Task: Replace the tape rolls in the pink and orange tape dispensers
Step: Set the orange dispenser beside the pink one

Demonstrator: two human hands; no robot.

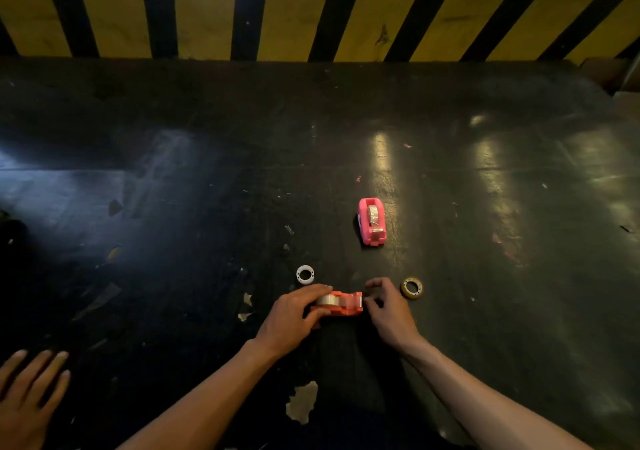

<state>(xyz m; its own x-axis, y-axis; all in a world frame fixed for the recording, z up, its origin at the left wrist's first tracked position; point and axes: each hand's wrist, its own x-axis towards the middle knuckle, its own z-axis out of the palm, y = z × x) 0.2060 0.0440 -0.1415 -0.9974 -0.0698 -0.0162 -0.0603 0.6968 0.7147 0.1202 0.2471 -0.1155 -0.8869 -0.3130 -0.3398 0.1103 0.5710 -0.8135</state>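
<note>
Worktop: dark, scuffed worktop (194,179), glossy in places, with chipped patches (302,402) showing a paler layer beneath.
Litter: small scraps and flecks scattered over it, some reddish (407,145).
Back wall: slanted yellow and black hazard stripes (298,16), worn and stained.
Light: dim overall; pale streaks of reflected light (381,151) on the right, a bluish sheen (62,186) at left.

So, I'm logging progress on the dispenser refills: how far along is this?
The pink dispenser stands apart with a roll seated, so it looks done. The orange dispenser is in hand: the left hand holds it over a clear roll, the right hand works at its cutter end. A white core and a yellowish roll lie loose; clearing them may remain.
</note>
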